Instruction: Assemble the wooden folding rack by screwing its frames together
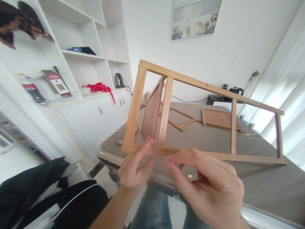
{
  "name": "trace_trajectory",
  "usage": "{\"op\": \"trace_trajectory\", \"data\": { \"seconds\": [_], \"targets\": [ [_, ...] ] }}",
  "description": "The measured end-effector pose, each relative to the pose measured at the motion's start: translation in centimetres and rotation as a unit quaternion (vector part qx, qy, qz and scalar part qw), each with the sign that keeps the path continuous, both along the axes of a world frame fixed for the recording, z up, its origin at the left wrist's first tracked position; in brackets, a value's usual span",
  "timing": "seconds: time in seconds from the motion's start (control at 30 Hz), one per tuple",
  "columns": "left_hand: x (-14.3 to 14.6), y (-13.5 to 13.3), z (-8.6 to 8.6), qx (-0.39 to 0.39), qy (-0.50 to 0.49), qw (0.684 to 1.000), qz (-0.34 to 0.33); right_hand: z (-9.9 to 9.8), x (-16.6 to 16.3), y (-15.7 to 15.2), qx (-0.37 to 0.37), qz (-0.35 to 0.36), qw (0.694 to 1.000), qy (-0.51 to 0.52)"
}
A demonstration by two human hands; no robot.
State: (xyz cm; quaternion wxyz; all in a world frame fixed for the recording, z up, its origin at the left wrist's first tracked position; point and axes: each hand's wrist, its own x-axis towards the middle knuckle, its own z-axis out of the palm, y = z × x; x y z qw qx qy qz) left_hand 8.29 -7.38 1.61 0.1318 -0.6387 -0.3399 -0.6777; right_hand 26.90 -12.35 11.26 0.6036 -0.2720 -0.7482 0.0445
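A light wooden ladder-like frame [166, 105] is held up above the near edge of a grey table [262, 178], with a flat wooden panel [151, 113] slotted in its left section. My left hand [134, 167] grips the frame's lower rail near its left corner, thumb on top and fingers curled beneath. My right hand [209, 184] is closed on the same rail just to the right, its fingers pinched toward a small thin thing at the rail that I cannot make out.
More wooden parts lie on the table: a thin frame [181, 119] and flat boards [216, 118]. White shelving and cabinets [95, 121] stand at left with a kettle [118, 80] and a red cloth [98, 87]. Dark clothing [47, 190] lies at bottom left.
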Motion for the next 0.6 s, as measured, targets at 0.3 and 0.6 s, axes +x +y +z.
{"op": "trace_trajectory", "data": {
  "seconds": [0.3,0.6],
  "targets": [
    [-0.2,-0.2,0.2,0.010,0.031,0.999,-0.043,0.4,0.1,-0.4,0.007,0.000,1.000,-0.005],
    [-0.3,-0.5,-0.8,-0.026,-0.017,0.994,-0.109,0.3,0.5,-1.2,0.016,0.024,1.000,-0.008]
  ]
}}
